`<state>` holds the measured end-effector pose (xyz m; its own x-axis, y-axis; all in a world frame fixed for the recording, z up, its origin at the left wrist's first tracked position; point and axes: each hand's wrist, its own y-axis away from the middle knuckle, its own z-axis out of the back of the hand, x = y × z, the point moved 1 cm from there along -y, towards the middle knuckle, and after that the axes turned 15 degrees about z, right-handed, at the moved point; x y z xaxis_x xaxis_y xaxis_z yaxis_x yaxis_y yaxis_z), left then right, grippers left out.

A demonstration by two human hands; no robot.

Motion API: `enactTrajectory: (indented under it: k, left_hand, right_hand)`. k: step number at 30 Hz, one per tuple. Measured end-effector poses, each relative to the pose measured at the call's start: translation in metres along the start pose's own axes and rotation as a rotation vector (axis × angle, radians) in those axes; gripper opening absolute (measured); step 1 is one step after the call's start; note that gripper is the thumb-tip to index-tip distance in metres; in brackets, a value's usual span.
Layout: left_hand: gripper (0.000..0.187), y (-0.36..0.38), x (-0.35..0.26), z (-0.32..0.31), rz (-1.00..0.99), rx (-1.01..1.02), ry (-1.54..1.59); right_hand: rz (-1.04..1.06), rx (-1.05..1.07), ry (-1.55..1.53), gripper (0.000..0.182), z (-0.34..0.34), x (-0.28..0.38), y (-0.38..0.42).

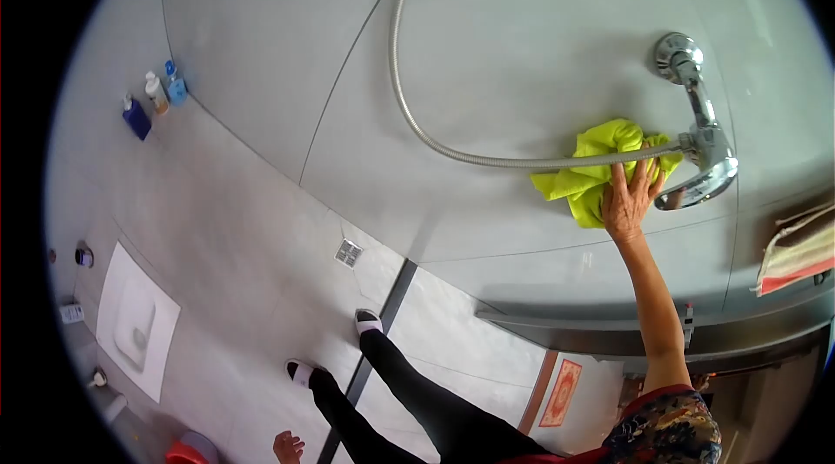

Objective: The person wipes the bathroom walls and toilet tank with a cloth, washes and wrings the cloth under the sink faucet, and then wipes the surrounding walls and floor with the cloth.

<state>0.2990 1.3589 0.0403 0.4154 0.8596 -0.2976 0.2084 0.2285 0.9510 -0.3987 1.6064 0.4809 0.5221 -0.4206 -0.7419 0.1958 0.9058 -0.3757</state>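
My right hand (633,199) presses a crumpled yellow-green cleaning cloth (600,151) against the grey wall, fingers spread over it. The cloth sits behind the metal shower hose (487,158), right beside the chrome shower mixer tap (709,160). From the tap the hose loops left and up across the wall. Low in the view, my left hand (289,447) hangs over the floor, fingers loosely curled and apart, with nothing visible in it.
Bottles (156,93) stand along the wall at the far left. A squat toilet (135,329), a floor drain (348,253) and a red bucket (187,451) are on the left. A dark threshold strip (383,325) crosses the floor by my feet. Striped towels (796,247) hang at right.
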Motion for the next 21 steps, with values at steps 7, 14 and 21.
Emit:
enactTrajectory:
  k: [7,14,21]
  left_hand:
    - [0.04,-0.005,-0.013,0.047,-0.069,-0.022,-0.102]
    - [0.048,0.009,-0.028,-0.021,0.08,-0.083,-0.211]
    - [0.029,-0.024,0.009,-0.037,0.221,-0.148,-0.126]
  right_hand:
    - [-0.125,-0.18,0.164,0.043,-0.007,0.032,-0.099]
    - [0.079,-0.305,0.148,0.039,-0.046,0.098,-0.196]
    - [0.493,-0.185,-0.091,0.036,-0.104,0.173,-0.194]
